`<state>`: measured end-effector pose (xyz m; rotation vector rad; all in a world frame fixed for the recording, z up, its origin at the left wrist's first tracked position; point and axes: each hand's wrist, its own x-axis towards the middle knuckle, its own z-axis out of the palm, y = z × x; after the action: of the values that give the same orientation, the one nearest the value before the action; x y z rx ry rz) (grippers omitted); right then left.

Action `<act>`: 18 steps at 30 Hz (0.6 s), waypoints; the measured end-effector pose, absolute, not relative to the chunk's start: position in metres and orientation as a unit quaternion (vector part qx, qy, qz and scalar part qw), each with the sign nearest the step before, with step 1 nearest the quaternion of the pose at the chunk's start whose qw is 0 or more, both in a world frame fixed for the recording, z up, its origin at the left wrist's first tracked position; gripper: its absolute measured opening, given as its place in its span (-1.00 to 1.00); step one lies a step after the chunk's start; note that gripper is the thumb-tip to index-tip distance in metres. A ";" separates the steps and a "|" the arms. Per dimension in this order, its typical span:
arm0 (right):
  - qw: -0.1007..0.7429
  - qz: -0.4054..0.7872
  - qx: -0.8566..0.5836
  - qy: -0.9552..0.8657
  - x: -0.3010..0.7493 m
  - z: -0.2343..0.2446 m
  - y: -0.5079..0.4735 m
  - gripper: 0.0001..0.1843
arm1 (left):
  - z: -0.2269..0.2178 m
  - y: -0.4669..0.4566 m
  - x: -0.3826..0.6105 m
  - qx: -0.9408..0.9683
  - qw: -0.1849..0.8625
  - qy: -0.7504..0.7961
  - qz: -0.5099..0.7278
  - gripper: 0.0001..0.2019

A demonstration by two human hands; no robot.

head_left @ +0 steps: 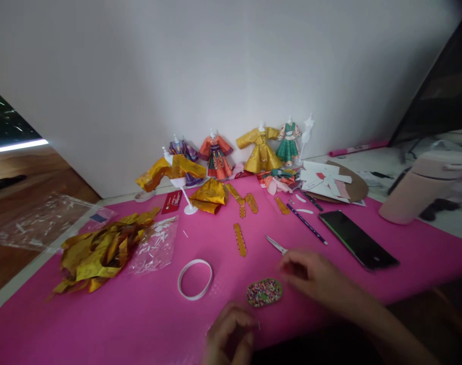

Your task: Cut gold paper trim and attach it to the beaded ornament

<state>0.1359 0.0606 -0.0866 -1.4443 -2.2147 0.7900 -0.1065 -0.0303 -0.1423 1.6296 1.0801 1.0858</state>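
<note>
My right hand rests on the pink mat, curled over the handles of a small pair of scissors whose blades stick out to the upper left. My left hand is at the bottom edge, fingers curled together, blurred; what it pinches is too small to see. Between the two hands lies an oval dish of tiny coloured beads. A white tape ring lies to the left of it. A gold paper strip lies above the dish.
Paper dresses on small white stands line the wall. Crumpled gold foil paper and clear bags lie left. A purple pencil, a black phone, paper cutouts and a pink container are right.
</note>
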 end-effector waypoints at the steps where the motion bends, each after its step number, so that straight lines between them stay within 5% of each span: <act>1: 0.205 0.367 -0.475 -0.773 0.131 -0.079 0.051 -0.89 | -0.140 -0.029 -0.104 0.661 0.435 0.432 0.432 -0.82; 5: 0.216 0.491 -0.415 -0.735 0.119 -0.064 0.021 -0.92 | -0.136 -0.027 -0.095 0.676 0.441 0.419 0.416 -0.85; 18: 0.210 0.487 -0.402 -0.746 0.113 -0.073 0.015 -0.82 | -0.145 -0.025 -0.093 0.685 0.461 0.399 0.398 -0.89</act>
<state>0.1126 0.0150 -0.0732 -1.1187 -2.0748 1.3524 -0.0931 -0.0248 -0.1452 1.6862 0.9807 0.9794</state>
